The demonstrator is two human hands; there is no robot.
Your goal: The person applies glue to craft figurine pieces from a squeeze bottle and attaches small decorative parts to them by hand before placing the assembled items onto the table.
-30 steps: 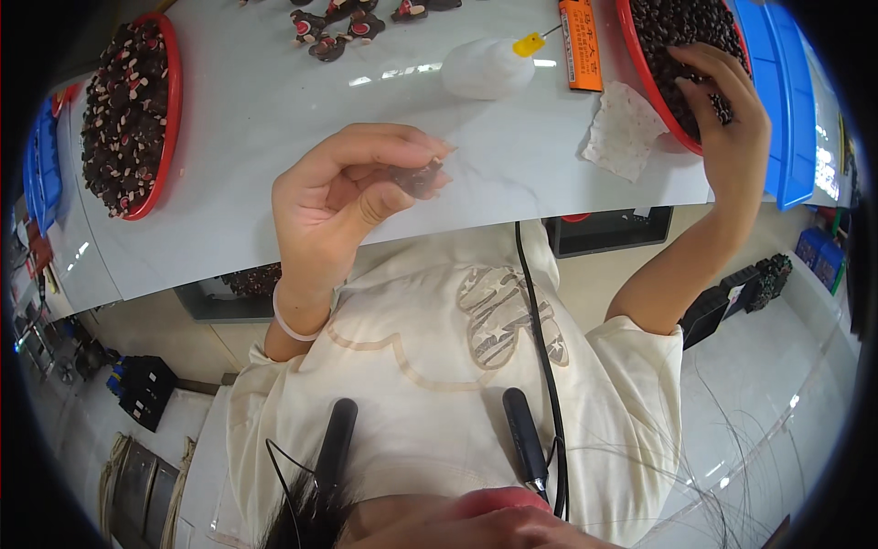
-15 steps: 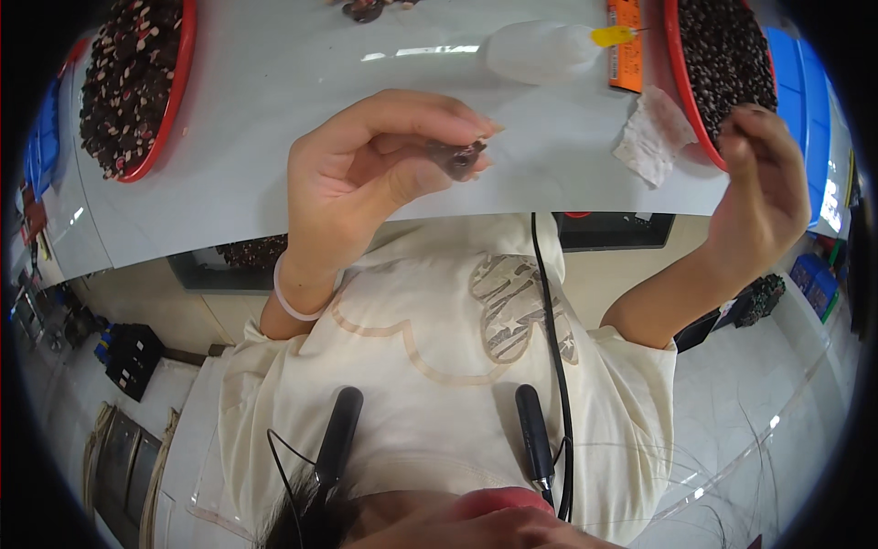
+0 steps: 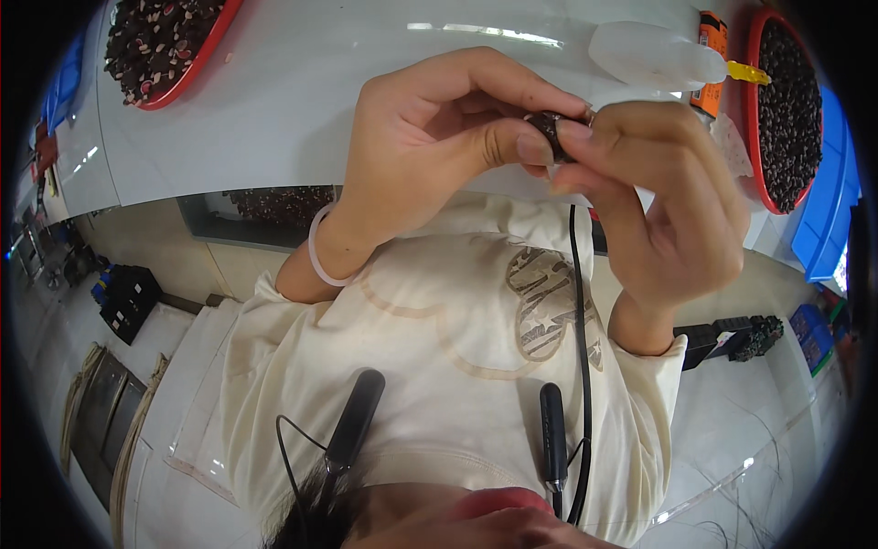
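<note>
In front of my chest, over the table's near edge, a small glossy dark-brown piece (image 3: pixel 547 130) sits between the fingertips of my left hand (image 3: pixel 439 137), which is closed on it. My right hand (image 3: pixel 672 188) meets it from the right, thumb and fingers pinched together at the piece's right side. Anything between those right fingertips is hidden. What exactly the dark piece is cannot be made out.
A red-rimmed tray (image 3: pixel 208 64) at far left holds dark pieces with pale and pink bits. At right, another red tray (image 3: pixel 755 119) holds small dark pieces. Near it are a white squeeze bottle (image 3: pixel 645 55) with yellow tip, an orange box (image 3: pixel 709 64) and a crumpled tissue (image 3: pixel 729 146).
My right hand has come away from the right tray and moved left to the dark piece. My left hand has shifted right in the picture, and the whole view has turned somewhat.
</note>
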